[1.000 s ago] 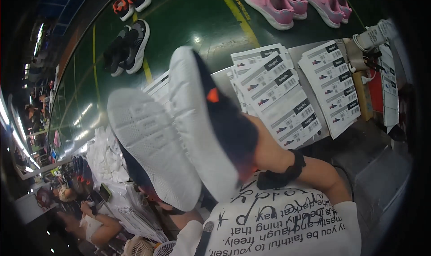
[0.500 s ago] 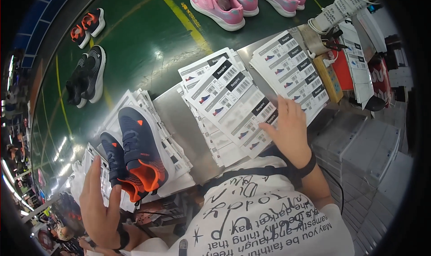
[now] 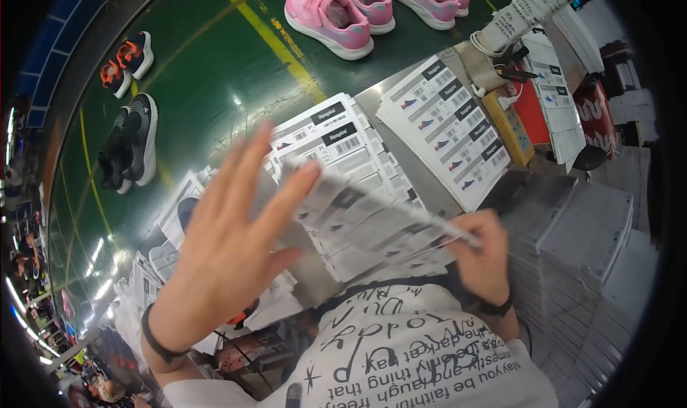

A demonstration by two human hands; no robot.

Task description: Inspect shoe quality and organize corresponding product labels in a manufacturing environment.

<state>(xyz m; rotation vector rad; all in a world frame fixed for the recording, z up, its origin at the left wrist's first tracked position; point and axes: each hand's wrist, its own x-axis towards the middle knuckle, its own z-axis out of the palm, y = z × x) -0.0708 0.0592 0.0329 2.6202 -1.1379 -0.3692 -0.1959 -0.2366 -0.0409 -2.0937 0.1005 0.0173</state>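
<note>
Lifting label sheet [image 3: 372, 208] mid-frame, blurred | right hand [image 3: 486, 254] pinching its right end | left hand [image 3: 229, 243] spread open, fingertips at its left end, gripping nothing | risk: one-sided pinch may let it sag, crease or slip onto stacks [image 3: 336, 140] on surface [image 3: 422, 175]

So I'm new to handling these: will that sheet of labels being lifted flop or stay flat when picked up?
Probably floppy: the label sheet sags between the right hand pinching one end and the left hand touching the other. It looks thin and likely light. Its glossy face may slide off the stack of label sheets.
</note>
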